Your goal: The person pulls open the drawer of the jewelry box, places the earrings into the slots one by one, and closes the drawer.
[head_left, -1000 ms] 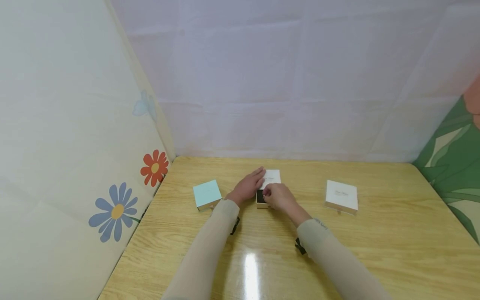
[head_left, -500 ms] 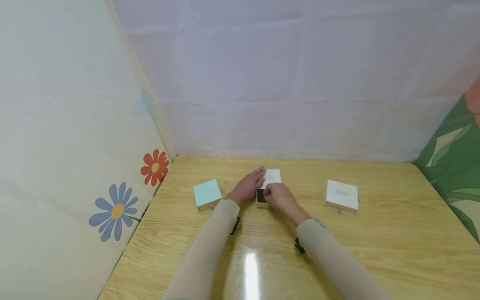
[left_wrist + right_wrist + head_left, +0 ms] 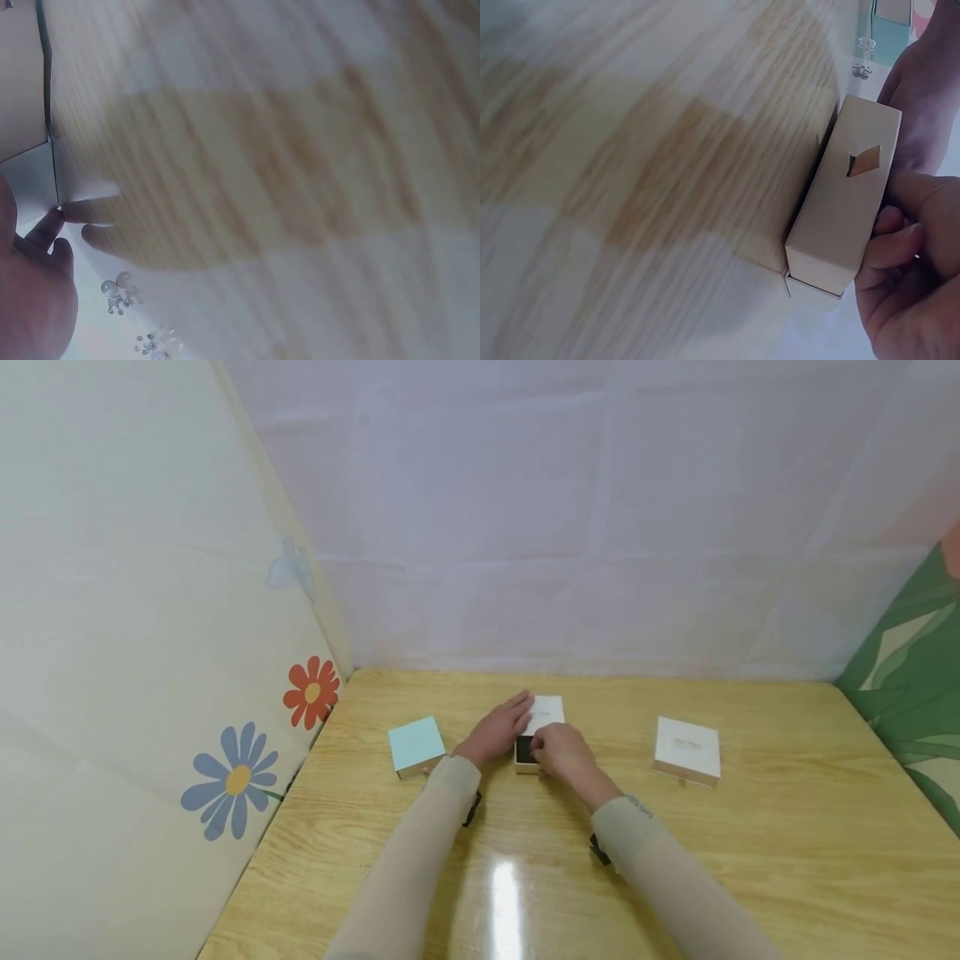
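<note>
A small white box [image 3: 547, 714] with printed lettering lies on the table, its tan drawer [image 3: 527, 768] pulled out toward me and its inside black. My left hand [image 3: 498, 729] rests on the box's cover with the fingers stretched out. Over the drawer, my right hand [image 3: 564, 752] has its fingers curled, thumb and finger together inside it. A tiny bright piece [image 3: 917, 256] shows among those curled fingers; its kind is hidden. The drawer's front [image 3: 840, 195] bears a small cut-out tab. Two sparkly earrings, one with pearls [image 3: 116, 289], lie on the table near my left hand.
A turquoise box [image 3: 417, 743] stands on the left, close to my left wrist. Farther right is a larger white box [image 3: 687, 745] with printed lettering. Pale cloth [image 3: 480, 527] hangs behind the wooden table [image 3: 750, 860], and a flowered panel [image 3: 112, 610] rises on its left.
Both hands keep nearly the same place, the right fingers still in the drawer. The view shifts very slightly; the boxes stay where they were.
</note>
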Demonstrator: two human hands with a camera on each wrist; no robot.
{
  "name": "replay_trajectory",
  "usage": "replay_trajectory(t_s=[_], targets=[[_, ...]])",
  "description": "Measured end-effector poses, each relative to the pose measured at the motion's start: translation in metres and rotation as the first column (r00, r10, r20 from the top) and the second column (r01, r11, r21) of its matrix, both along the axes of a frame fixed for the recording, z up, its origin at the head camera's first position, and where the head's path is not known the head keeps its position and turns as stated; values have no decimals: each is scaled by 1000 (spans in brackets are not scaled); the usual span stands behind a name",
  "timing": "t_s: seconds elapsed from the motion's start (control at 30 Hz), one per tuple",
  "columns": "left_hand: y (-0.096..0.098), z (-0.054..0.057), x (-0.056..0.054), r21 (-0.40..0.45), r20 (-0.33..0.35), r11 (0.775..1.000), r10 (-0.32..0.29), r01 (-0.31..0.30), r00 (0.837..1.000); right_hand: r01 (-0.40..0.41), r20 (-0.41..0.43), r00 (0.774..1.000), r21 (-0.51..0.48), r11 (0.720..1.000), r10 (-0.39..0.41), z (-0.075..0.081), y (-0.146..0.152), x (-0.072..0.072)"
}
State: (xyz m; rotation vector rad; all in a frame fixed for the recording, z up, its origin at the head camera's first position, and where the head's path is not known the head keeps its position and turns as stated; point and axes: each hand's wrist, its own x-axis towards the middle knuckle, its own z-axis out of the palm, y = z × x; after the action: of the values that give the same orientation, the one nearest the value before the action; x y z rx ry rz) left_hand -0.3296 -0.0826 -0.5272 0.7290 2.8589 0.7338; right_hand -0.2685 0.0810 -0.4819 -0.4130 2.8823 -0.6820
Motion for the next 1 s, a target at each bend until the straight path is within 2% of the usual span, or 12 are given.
replay_trajectory(t_s=[0.1, 0.33, 0.67, 0.83, 1.0], targets=[[1, 4, 1, 6, 7, 1000, -2, 2, 1000, -16, -21, 1000, 21, 1000, 16, -1, 0, -2], [1, 4, 1, -16, 10, 1000, -3, 3, 1000, -15, -1, 1000, 18, 1000, 15, -3, 0, -2], [0, 1, -1, -14, 12, 1000, 5, -5, 1000, -1, -4, 1000, -59, 998, 0, -4, 2, 0], [0, 1, 0, -3, 12, 1000, -2, 2, 1000, 51, 20, 999, -128, 990, -49, -1, 3, 4], [-1, -1, -3, -5, 2, 1000, -12, 12, 1000, 134, 109, 988, -240, 961, -110, 4, 6, 11]])
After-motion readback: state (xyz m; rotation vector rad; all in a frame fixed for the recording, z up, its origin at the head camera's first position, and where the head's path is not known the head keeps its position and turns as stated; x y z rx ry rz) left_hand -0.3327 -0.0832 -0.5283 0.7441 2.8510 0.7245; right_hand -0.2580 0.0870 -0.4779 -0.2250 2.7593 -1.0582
